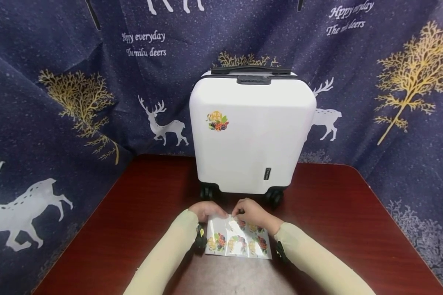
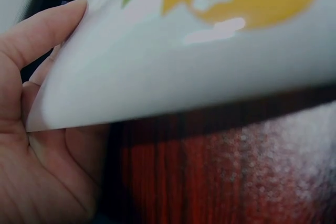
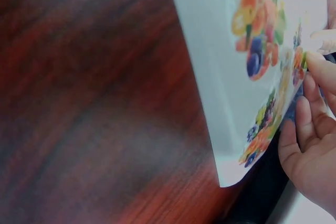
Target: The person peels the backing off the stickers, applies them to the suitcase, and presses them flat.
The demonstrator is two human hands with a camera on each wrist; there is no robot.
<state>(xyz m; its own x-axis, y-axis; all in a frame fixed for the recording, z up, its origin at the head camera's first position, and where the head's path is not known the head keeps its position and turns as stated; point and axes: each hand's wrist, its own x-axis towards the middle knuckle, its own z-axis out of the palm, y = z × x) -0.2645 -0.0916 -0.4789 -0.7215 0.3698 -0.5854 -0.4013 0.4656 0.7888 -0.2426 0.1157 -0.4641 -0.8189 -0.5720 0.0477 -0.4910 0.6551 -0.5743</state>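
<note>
Sticker sheet [image 1: 237, 237] held at 6 o'clock of white suitcase [image 1: 252, 135], its 12 o'clock edge pinched by thumb and fingers of left hand [image 1: 208, 210] and right hand [image 1: 254, 213]; nearest fruit print [image 3: 298, 61] might be torn or creased if pulled unevenly while bowed

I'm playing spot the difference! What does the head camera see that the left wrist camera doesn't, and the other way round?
Only the head view shows the deer curtain and the black handle atop the suitcase.

Only the left wrist view shows fingers of the left hand underneath the edge of the sticker sheet.

Both show that hand, the sheet, the reddish-brown table and part of the right hand.
</note>
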